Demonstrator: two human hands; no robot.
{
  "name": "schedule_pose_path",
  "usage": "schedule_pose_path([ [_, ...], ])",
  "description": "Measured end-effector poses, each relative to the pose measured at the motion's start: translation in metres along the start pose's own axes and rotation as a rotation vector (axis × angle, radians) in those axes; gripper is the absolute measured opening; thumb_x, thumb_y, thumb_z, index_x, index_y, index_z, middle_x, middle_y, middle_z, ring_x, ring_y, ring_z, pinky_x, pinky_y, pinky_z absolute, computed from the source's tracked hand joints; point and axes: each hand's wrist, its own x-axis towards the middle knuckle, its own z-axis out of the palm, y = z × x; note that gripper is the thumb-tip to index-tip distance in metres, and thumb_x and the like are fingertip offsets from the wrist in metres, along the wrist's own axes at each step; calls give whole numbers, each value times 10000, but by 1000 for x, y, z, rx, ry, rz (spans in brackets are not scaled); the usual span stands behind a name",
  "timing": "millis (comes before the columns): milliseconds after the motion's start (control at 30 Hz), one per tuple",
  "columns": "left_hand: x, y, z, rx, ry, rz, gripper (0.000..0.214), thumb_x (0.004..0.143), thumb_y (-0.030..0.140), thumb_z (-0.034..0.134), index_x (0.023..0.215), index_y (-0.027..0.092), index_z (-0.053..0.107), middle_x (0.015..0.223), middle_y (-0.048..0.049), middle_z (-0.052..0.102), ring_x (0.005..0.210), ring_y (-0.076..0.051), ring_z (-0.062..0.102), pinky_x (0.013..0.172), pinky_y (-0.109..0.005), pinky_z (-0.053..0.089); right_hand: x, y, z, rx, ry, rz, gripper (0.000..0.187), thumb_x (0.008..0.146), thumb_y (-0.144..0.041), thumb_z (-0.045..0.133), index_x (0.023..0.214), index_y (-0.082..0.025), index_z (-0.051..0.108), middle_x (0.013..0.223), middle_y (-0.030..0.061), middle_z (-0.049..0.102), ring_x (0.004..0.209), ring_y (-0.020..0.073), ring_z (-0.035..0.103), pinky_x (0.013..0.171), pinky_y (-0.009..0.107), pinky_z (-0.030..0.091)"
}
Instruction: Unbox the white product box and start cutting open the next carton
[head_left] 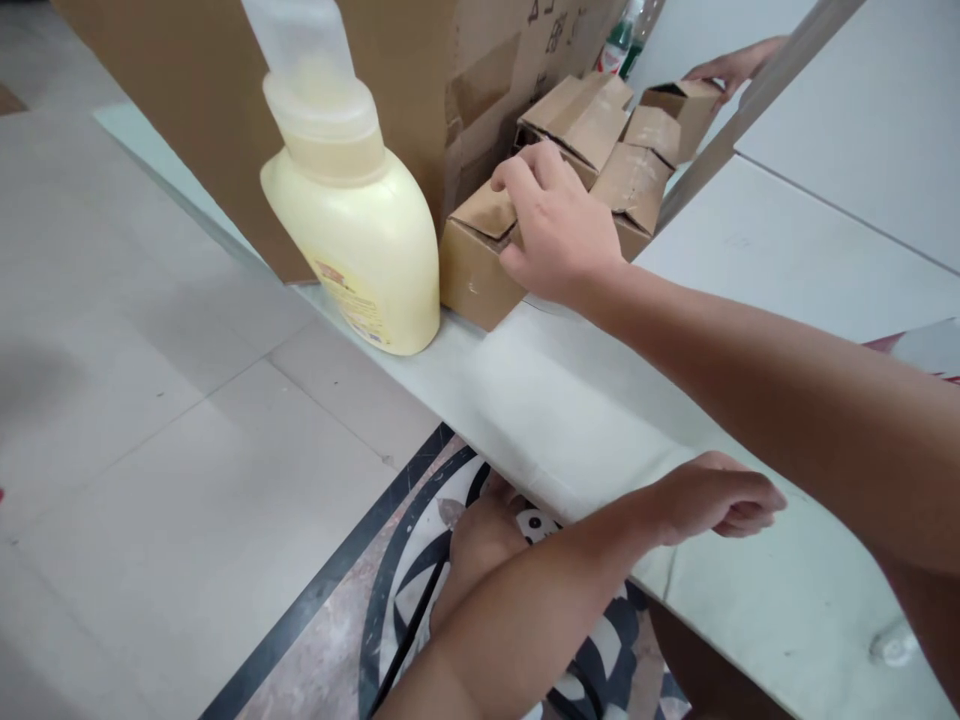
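Note:
My right hand (562, 225) reaches in from the right and grips the top of a small brown cardboard box (472, 272), with the fingers curled over its flap. The box stands on the pale table (585, 400), touching a cream-yellow pump bottle (360, 230) on its left. My left hand (712, 495) hovers over the near table edge, its fingers curled in loosely with nothing visible in them.
A large cardboard carton (420, 60) stands behind the bottle. Several more small boxes (600, 130) lie in a row behind the gripped one. Another person's hand (735, 65) touches the farthest box (686, 100). A green-labelled bottle (619, 40) stands at the back. Tiled floor lies to the left.

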Motion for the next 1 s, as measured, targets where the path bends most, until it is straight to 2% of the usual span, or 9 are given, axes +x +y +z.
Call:
schedule_pose_path([
  [200,-6,4,4,23,59,-6,512,736,312,707,501,258,255,499,94,188,490,-41,178,584,-317,95,-26,27,-12,25,-31,122,535,797,-105,543,1303,-276,523,1469,119,523,1219,384,602,866,559,588],
  [300,-5,4,4,52,76,-18,545,739,348,723,485,253,251,499,90,180,503,-49,171,584,-317,100,-43,54,-17,-13,-23,213,439,873,-182,518,1308,-239,549,1245,155,677,1087,390,661,915,609,550],
  [400,-1,0,1,197,169,-24,507,776,324,653,497,245,236,514,75,179,532,-73,168,576,-318,118,-69,88,-20,-97,-58,279,271,907,-248,480,1109,-231,660,929,151,737,946,382,692,874,588,546],
  [467,0,-4,1,390,268,16,448,779,268,593,518,236,231,542,59,183,567,-93,181,578,-321,128,-95,111,-23,-134,-86,296,248,869,-245,487,1002,-257,696,871,134,750,899,377,708,846,554,546],
  [600,-7,-8,10,808,403,252,440,769,202,554,503,228,204,557,45,182,600,-118,200,601,-323,158,-178,149,-34,-57,-19,425,374,888,-365,430,1104,-314,731,1066,125,800,1040,402,736,861,551,532],
  [733,-16,-10,20,1116,493,412,467,763,145,530,471,243,180,493,48,220,562,-126,188,627,-328,168,-296,169,-41,81,88,668,315,865,-415,519,1097,-425,732,1156,122,789,1147,370,730,910,572,536],
  [867,-11,-13,14,1067,593,532,428,802,179,493,515,248,182,510,49,229,540,-124,207,618,-326,172,-407,160,-36,183,322,945,221,822,-512,608,1007,-562,720,1148,121,765,1234,401,675,953,648,504],
  [933,-3,-14,7,950,651,570,411,846,238,468,533,247,203,516,48,237,535,-122,234,603,-321,174,-440,151,-28,259,446,1030,205,806,-538,642,986,-605,713,1186,87,758,1308,409,629,994,691,479],
  [1000,9,-16,-2,821,735,569,403,862,269,456,535,243,221,517,50,226,536,-118,237,588,-313,174,-456,147,-16,434,554,1101,236,738,-503,729,970,-548,739,1199,72,761,1311,422,634,1070,734,452],
])
